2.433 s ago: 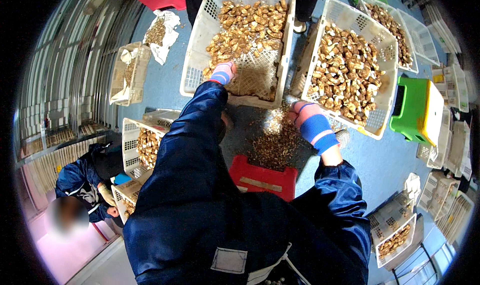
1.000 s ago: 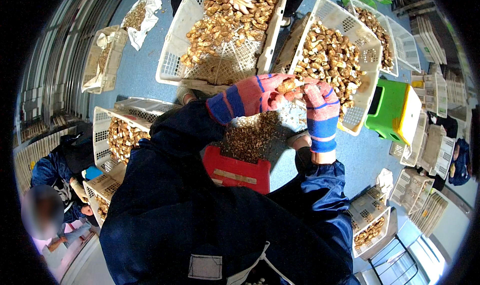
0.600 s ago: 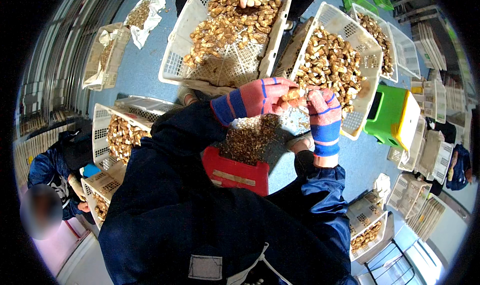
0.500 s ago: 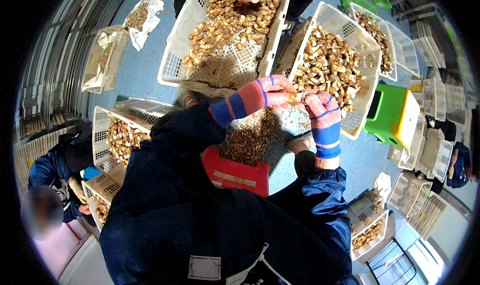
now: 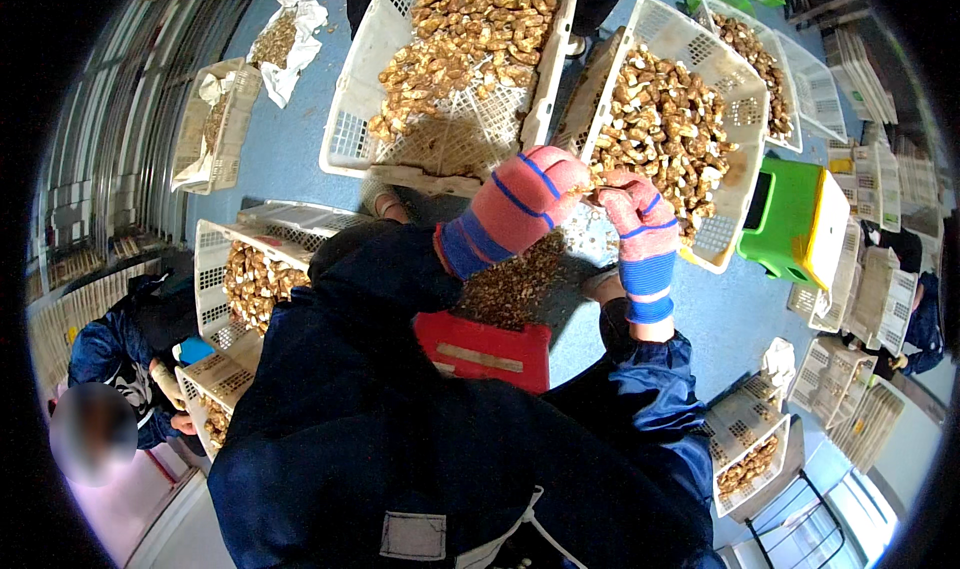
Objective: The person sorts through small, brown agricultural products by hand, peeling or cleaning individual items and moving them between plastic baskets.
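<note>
My left hand (image 5: 532, 197), in a pink-and-blue striped knit glove, is closed with its fingertips around a small brown mushroom (image 5: 592, 191), mostly hidden by the glove. Fingers bent, my right hand (image 5: 638, 214) in a matching glove meets it at the fingertips; what it grips is too small to make out. Both hands are just in front of a white crate (image 5: 722, 252) heaped with brown-and-pale mushrooms (image 5: 655, 129). Another large white crate (image 5: 345, 134), further left, holds loose mushrooms (image 5: 465, 44). Below my hands, brown trimmings (image 5: 508, 291) cover a patch of floor.
A red stool (image 5: 485, 349) is close to my body. The green-and-yellow stool (image 5: 790, 219) stands right of the crate. More mushroom crates (image 5: 212, 289) flank me, and a co-worker (image 5: 125, 354) sits at the left. Scraps lie on a white sack (image 5: 300, 44).
My left hand has turned and curled, covering more of the held mushroom. A co-worker's gloved hand has left the far crate. The view has shifted slightly.
</note>
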Motion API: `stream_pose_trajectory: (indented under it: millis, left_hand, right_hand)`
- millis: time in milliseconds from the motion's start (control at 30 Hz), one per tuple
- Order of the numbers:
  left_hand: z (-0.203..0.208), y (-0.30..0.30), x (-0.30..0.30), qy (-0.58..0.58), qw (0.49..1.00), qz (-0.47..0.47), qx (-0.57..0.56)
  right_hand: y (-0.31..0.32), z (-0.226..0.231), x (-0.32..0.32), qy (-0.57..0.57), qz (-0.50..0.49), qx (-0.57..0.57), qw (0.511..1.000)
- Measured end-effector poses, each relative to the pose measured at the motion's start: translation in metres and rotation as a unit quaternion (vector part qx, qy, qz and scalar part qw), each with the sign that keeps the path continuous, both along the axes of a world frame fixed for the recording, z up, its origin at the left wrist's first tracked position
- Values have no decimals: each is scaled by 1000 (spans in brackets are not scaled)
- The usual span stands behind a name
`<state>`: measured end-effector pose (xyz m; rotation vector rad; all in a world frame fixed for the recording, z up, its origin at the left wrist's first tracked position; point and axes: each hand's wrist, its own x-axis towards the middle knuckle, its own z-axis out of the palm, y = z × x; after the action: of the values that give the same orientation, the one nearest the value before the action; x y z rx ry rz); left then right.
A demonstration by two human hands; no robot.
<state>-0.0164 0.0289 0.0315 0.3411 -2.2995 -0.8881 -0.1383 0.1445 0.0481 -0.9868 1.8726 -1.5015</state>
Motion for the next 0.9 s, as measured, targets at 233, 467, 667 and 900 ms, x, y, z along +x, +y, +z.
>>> stream_pose_trajectory:
  millis: [233,467,667,900]
  left_hand:
    - [-2,0,-3,-12,1000,-13,-9]
    - [-12,-3,-2,43,998,-28,-40]
    - [-31,-21,-9,-110,808,-173,553]
    - [-53,-77,-50,-45,783,-114,610]
  right_hand:
    - [0,-1,-4,-95,3,-9,995]
    - [4,-15,-9,-244,-13,-13,970]
    - [2,-1,-7,-240,-66,71,966]
    - [2,-66,15,256,239,305,885]
